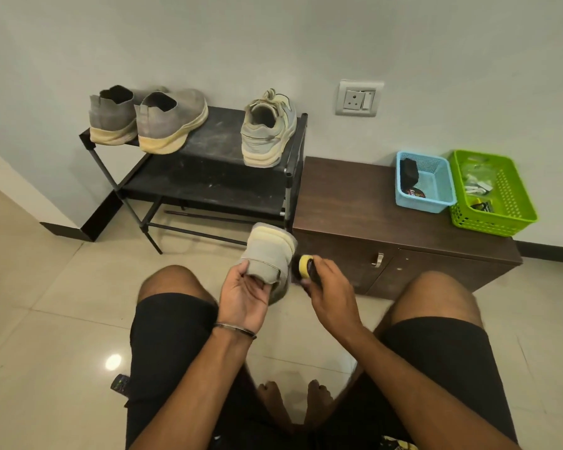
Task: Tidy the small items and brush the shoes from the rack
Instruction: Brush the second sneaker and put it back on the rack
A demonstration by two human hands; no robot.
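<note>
Your left hand (246,295) grips one shoe (268,254) above the floor. Your right hand (330,295) holds one brush (306,264) beside it. Three shoes (173,120) sit on the rack (208,177). Two baskets (424,181) sit on the cabinet (355,206).

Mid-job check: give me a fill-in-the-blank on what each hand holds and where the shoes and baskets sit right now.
1. The left hand grips a beige lace-up ____, sole facing away.
2. The right hand holds a yellow-handled ____ beside it.
3. ____ shoes stand on the black metal rack.
4. The blue plastic basket and the green plastic basket sit on the brown wooden ____.

Missing words: shoe; brush; Three; cabinet
</note>
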